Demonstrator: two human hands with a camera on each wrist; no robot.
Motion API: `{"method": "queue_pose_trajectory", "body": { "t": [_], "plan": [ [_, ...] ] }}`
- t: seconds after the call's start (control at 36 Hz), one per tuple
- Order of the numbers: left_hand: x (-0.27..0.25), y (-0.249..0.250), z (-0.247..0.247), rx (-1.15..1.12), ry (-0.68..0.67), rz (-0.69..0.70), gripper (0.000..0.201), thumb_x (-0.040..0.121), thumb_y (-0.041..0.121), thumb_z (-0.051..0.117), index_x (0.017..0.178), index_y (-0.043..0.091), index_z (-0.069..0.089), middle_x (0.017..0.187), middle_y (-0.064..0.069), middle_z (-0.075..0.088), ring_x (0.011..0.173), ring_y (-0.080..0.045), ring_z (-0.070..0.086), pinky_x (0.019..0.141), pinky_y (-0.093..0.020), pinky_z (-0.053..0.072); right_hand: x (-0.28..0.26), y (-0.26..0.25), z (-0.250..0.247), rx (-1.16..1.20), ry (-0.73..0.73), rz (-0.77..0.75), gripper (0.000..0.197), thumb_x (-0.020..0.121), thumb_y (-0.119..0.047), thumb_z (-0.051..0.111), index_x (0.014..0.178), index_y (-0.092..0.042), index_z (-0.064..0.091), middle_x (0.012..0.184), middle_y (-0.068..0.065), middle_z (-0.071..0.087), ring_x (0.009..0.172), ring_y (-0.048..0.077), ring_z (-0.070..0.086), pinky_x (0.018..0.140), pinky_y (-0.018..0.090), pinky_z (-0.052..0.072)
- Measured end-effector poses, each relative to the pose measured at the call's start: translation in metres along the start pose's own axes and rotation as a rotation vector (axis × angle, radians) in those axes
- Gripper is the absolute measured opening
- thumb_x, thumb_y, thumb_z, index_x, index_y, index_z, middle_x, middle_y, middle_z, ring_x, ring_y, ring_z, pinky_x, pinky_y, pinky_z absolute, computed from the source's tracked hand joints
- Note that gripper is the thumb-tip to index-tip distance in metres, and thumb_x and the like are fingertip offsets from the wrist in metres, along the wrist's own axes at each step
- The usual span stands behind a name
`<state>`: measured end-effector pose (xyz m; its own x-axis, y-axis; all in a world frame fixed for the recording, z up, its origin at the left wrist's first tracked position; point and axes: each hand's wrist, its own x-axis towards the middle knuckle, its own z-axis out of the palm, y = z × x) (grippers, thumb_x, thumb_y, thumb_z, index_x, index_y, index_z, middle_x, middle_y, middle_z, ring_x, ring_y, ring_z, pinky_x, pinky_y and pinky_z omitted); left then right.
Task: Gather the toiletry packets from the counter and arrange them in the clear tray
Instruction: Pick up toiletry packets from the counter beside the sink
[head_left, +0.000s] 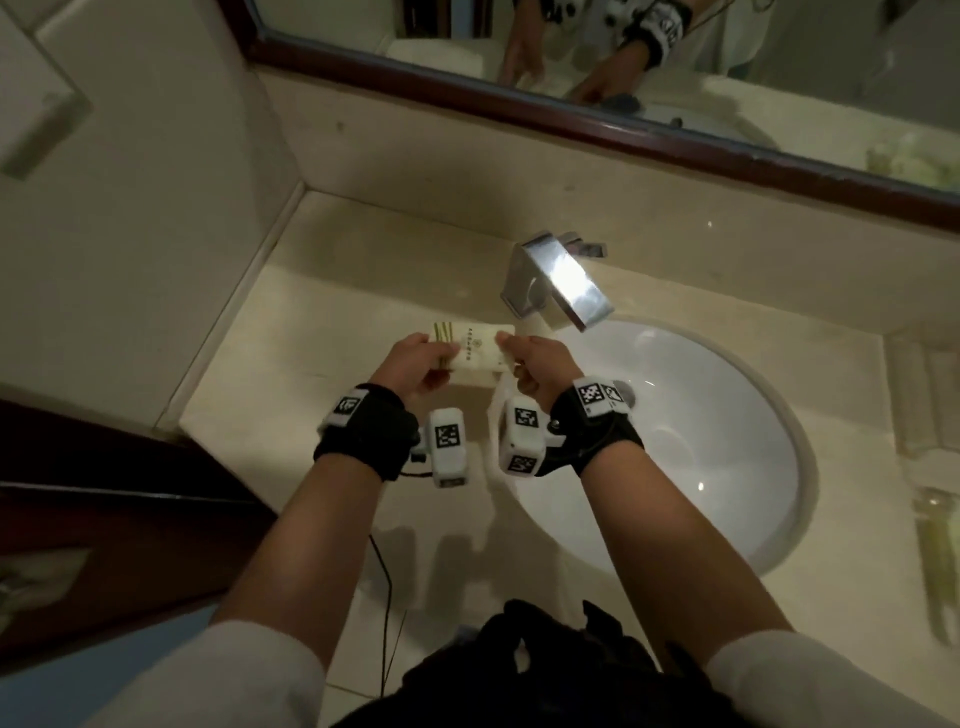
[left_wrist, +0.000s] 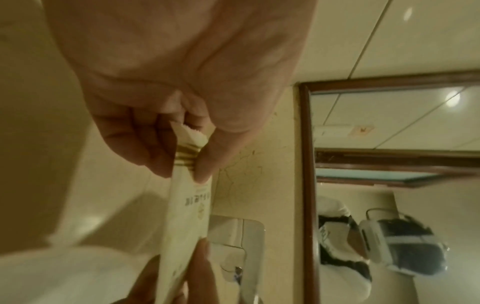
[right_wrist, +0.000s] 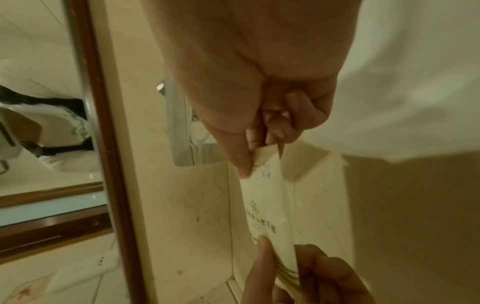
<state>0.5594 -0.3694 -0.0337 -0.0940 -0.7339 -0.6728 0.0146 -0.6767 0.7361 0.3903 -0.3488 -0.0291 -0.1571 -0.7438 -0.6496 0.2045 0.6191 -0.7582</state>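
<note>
Head view shows my left hand (head_left: 410, 364) and right hand (head_left: 537, 366) each pinching one end of a packet (head_left: 470, 347), held above the counter (head_left: 311, 291) left of the sink (head_left: 727, 415). Its long axis runs between them. The tray (head_left: 922, 389) lies far right, so my right hand is nearer.

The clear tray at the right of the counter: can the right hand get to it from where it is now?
Probably yes. Only the open sink lies between the right hand and the tray, but that hand pinches the packet together with the left hand.
</note>
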Motion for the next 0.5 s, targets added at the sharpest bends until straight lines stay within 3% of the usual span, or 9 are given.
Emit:
{"method": "queue_pose_trajectory", "body": {
  "t": [0.06, 0.14, 0.22, 0.31, 0.36, 0.42, 0.5],
  "plan": [
    [-0.010, -0.005, 0.010, -0.071, -0.022, -0.029, 0.011, 0.088, 0.007, 0.060, 0.083, 0.012, 0.051, 0.100, -0.016, 0.060, 0.084, -0.024, 0.056, 0.060, -0.025, 0.045, -0.011, 0.004, -0.011, 0.028, 0.007, 0.015, 0.030, 0.088, -0.018, 0.067, 0.063, -0.014, 0.050, 0.056, 0.000, 0.040, 0.045, 0.010, 0.029, 0.036, 0.017, 0.021],
    [-0.029, -0.007, 0.030, -0.229, -0.027, -0.073, 0.012, 0.089, 0.002, 0.055, 0.083, 0.011, 0.049, 0.086, -0.012, 0.063, 0.070, -0.017, 0.057, 0.053, -0.019, 0.044, -0.028, 0.008, -0.028, 0.073, 0.017, 0.034, 0.027, 0.089, -0.019, 0.066, 0.067, -0.012, 0.052, 0.058, 0.000, 0.040, 0.044, 0.008, 0.030, 0.036, 0.018, 0.022],
    [-0.046, -0.008, 0.049, -0.352, -0.047, -0.131, 0.008, 0.087, 0.000, 0.055, 0.090, 0.007, 0.052, 0.084, -0.011, 0.063, 0.069, -0.017, 0.059, 0.045, -0.016, 0.047, -0.043, 0.012, -0.046, 0.141, 0.016, 0.057, 0.024, 0.090, -0.018, 0.065, 0.070, -0.011, 0.052, 0.057, -0.001, 0.040, 0.042, 0.007, 0.031, 0.035, 0.017, 0.022],
    [-0.058, -0.014, 0.068, -0.387, -0.059, -0.185, 0.014, 0.085, 0.002, 0.057, 0.098, 0.005, 0.054, 0.086, -0.012, 0.063, 0.068, -0.018, 0.058, 0.047, -0.017, 0.049, -0.057, 0.014, -0.067, 0.178, 0.032, 0.059, 0.023, 0.089, -0.019, 0.066, 0.071, -0.010, 0.053, 0.055, -0.001, 0.041, 0.040, 0.006, 0.032, 0.035, 0.016, 0.023],
    [-0.065, -0.019, 0.084, -0.363, -0.061, -0.203, 0.019, 0.084, 0.004, 0.058, 0.103, 0.006, 0.054, 0.090, -0.013, 0.063, 0.068, -0.017, 0.057, 0.049, -0.017, 0.047, -0.064, 0.015, -0.083, 0.176, 0.046, 0.047, 0.018, 0.089, -0.020, 0.066, 0.081, -0.007, 0.055, 0.055, -0.001, 0.041, 0.041, 0.006, 0.033, 0.036, 0.016, 0.023],
    [-0.075, -0.024, 0.102, -0.318, -0.064, -0.212, 0.014, 0.085, 0.005, 0.058, 0.098, 0.007, 0.055, 0.087, -0.011, 0.062, 0.064, -0.015, 0.054, 0.050, -0.017, 0.043, -0.071, 0.017, -0.100, 0.178, 0.060, 0.035, 0.018, 0.089, -0.021, 0.066, 0.090, -0.006, 0.056, 0.057, -0.001, 0.041, 0.042, 0.007, 0.032, 0.037, 0.017, 0.024],
    [-0.086, -0.031, 0.129, -0.274, -0.075, -0.206, 0.006, 0.086, 0.004, 0.057, 0.086, 0.009, 0.054, 0.081, -0.009, 0.061, 0.065, -0.015, 0.052, 0.051, -0.017, 0.041, -0.082, 0.021, -0.128, 0.177, 0.086, 0.011, 0.020, 0.089, -0.022, 0.065, 0.079, -0.007, 0.056, 0.058, 0.001, 0.041, 0.046, 0.009, 0.031, 0.039, 0.018, 0.024]
  ]
}}
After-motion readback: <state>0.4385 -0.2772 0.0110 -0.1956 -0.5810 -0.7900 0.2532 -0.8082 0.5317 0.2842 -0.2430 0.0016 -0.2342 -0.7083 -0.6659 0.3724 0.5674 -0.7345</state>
